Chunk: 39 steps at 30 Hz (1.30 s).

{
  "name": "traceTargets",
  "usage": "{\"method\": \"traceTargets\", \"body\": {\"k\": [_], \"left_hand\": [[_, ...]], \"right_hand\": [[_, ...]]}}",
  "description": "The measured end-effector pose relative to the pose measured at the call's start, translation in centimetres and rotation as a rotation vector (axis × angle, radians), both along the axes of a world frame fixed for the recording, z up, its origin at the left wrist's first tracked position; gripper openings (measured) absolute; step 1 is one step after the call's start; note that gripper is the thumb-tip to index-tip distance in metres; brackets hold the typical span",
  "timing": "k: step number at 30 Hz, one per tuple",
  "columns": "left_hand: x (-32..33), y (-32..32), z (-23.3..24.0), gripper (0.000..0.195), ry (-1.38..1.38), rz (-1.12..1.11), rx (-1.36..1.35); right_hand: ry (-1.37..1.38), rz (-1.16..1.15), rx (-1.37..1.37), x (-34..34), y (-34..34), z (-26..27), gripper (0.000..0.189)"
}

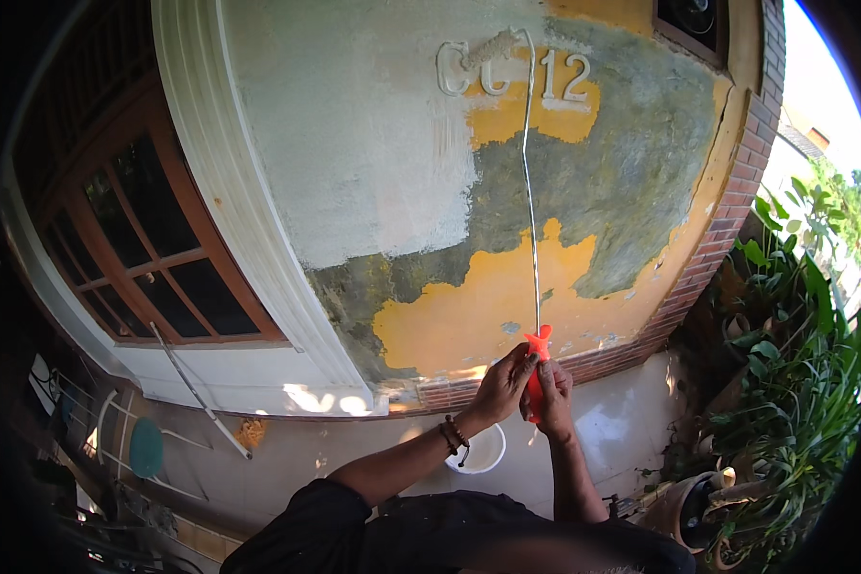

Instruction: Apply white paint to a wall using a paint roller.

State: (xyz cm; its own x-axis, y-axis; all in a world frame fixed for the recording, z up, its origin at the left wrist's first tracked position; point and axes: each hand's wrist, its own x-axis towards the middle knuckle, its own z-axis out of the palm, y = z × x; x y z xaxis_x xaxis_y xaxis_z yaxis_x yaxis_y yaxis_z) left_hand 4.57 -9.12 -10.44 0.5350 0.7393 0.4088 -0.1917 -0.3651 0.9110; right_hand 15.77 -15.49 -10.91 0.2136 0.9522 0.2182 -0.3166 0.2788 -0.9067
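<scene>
Both hands grip the red plastic handle (535, 391) of a paint roller in front of me. My left hand (506, 380) wraps its upper part, with a beaded bracelet on the wrist; my right hand (551, 394) holds it from the right. From the handle a long bent metal rod (526, 165) runs up to the roller sleeve (493, 49), which lies against the wall over raised characters. The wall carries pale paint (359, 143) on the left, and patchy grey-green and yellow-orange surfaces (488, 287) on the right.
A white basin (482, 452) stands on the tiled floor (330, 448) beneath my left forearm. At left are a wooden-framed window (165, 251), a leaning pole (199, 394) and a chair with a green seat (146, 447). Brick edging (732, 201), leafy plants (782, 402) and a pot (678, 509) are at right.
</scene>
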Motion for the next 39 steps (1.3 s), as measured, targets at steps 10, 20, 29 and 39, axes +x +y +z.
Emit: {"method": "traceTargets", "body": {"k": [10,20,29,39], "left_hand": [[-1.3,-1.4,-3.5,0.037,0.028,0.073,-0.036],[-2.1,-0.3,-3.7,0.038,0.098,0.043,-0.029],[-1.8,-0.7,-3.7,0.037,0.071,0.039,-0.041],[-2.0,-1.4,-5.0,0.04,-0.036,-0.067,0.01]], "right_hand": [[-0.04,-0.044,-0.1,-1.8,-1.4,-3.0,0.035],[-0.012,-0.016,-0.069,-1.9,-0.6,-3.2,0.037],[-0.033,-0.046,-0.07,-1.9,-1.1,-3.6,0.035],[-0.152,-0.164,-0.095,-2.8,-2.8,-3.4,0.036]]}}
